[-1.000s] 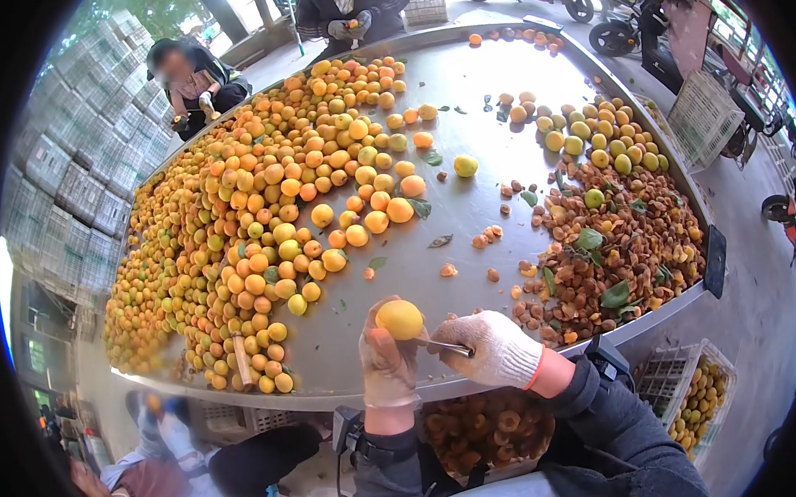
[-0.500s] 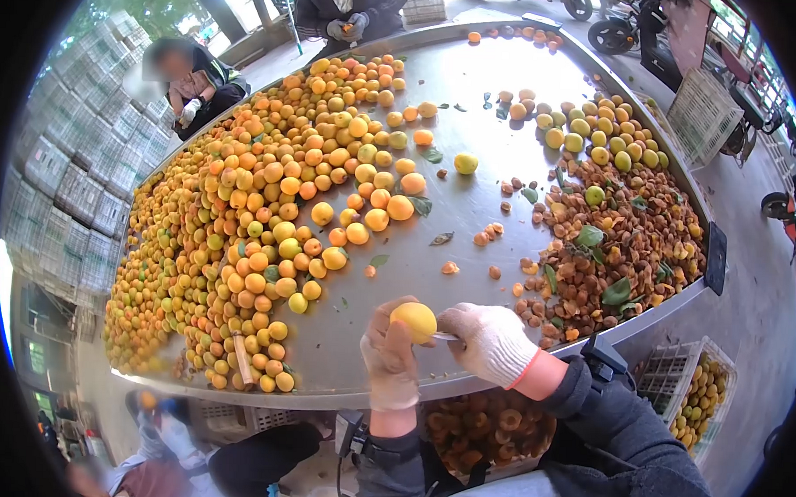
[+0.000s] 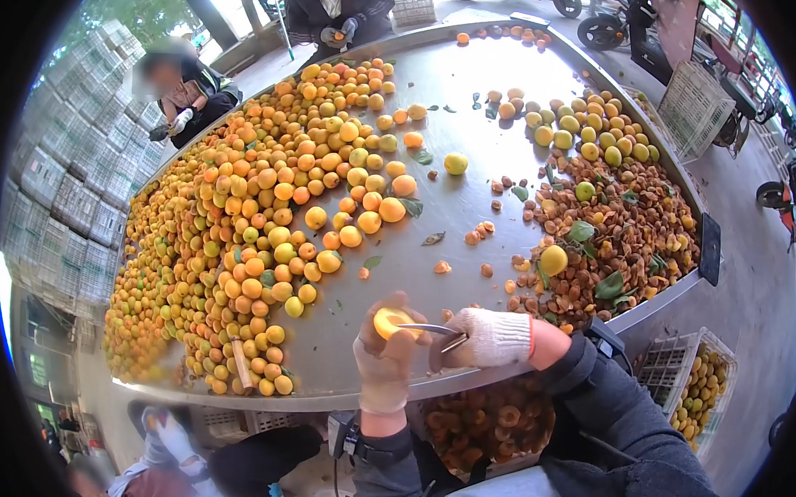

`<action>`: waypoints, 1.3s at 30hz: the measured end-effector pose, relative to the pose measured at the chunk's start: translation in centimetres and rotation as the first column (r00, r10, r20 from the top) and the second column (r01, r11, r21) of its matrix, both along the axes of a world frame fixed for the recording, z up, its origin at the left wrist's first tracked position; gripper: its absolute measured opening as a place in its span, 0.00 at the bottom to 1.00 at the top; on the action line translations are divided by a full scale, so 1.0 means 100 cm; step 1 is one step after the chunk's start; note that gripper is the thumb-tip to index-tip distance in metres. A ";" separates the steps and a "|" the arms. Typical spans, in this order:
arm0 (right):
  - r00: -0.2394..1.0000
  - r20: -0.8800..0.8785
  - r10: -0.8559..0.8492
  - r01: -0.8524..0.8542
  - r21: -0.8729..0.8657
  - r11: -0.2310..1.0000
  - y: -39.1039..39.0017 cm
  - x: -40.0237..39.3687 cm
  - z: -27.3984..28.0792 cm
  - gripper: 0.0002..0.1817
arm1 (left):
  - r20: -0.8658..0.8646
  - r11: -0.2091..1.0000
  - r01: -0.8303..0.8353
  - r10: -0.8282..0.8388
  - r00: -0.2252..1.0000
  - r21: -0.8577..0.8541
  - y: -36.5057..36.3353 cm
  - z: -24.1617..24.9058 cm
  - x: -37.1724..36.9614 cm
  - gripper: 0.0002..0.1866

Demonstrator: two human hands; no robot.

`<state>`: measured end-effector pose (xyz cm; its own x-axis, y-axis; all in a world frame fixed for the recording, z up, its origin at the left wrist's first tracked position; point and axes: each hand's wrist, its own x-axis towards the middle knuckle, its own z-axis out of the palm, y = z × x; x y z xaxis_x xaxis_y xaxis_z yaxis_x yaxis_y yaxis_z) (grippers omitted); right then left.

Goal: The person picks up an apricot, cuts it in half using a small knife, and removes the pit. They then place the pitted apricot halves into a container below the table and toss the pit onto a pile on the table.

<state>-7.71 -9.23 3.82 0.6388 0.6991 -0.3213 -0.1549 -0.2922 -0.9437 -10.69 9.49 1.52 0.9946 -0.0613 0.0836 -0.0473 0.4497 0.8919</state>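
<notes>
My left hand (image 3: 383, 368), in a pale glove, grips a yellow apricot (image 3: 390, 322) that shows a cut orange face, above the near edge of the metal table (image 3: 388, 288). In my right hand (image 3: 487, 339), gloved in white knit with a red cuff, is a knife (image 3: 430, 328); its curved blade reaches to the fruit. A heap of whole apricots (image 3: 268, 191) covers the table's left side. On the right lies a pile of brown pits and scraps (image 3: 618, 225), with a yellow apricot (image 3: 553, 260) on its near-left part.
Below my hands stands a container of cut apricot pieces (image 3: 488, 427). A crate of apricots (image 3: 695, 390) is at the right. Two people (image 3: 189, 92) (image 3: 336, 18) work across the table; another person sits at lower left. Stacked crates (image 3: 76, 167) stand at the far left.
The fruit in my left hand now shows a cut face, and more of the knife is visible. A yellow apricot now lies on the scrap pile. The view has shifted slightly.
</notes>
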 end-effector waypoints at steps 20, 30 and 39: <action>0.277 -0.456 -0.846 0.806 0.589 -0.054 -0.117 0.016 0.020 0.13 | -0.039 0.554 0.509 -0.651 0.758 0.658 -0.036 0.022 -0.009 0.28; 0.246 -0.587 -0.771 0.792 0.581 -0.189 -0.136 0.017 0.024 0.13 | 0.288 0.185 -0.222 -0.532 0.796 0.957 -0.165 -0.042 0.121 0.22; 0.223 -0.605 -0.764 0.794 0.568 -0.218 -0.135 0.017 0.034 0.08 | -0.240 0.735 0.295 -0.182 0.953 0.611 -0.152 -0.046 0.130 0.20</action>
